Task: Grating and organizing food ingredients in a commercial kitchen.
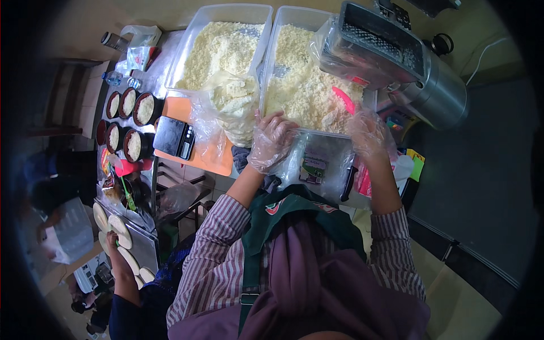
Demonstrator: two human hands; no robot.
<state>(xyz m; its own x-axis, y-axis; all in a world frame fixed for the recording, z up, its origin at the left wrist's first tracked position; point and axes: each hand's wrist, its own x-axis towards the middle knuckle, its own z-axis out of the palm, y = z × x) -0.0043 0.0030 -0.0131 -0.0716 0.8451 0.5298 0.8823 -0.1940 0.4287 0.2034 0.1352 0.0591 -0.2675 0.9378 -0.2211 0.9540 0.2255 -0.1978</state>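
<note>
In a clear plastic glove, my left hand (274, 138) is at the front left corner of the right-hand plastic tub (264, 80), fingers curled over its rim. Pale shredded food, seemingly grated cheese, covers much of the tub's bottom (293, 91). My right hand (369, 131), gloved too, is over the front right corner, closed on a pink scraper (343, 100) that reaches into the crumbs. Part of the scraper is hidden by the hand. Left of my left hand, a clear plastic bag (233, 106) of pale food leans against a second tub (170, 74).
A metal grating machine (382, 55) overhangs the right tub. A knife (349, 182) lies near my right forearm. On the left are a digital scale (174, 138), an orange board (212, 159) and several filled dark bowls (145, 108). A co-worker's hand (112, 239) is over flat dough rounds (121, 231).
</note>
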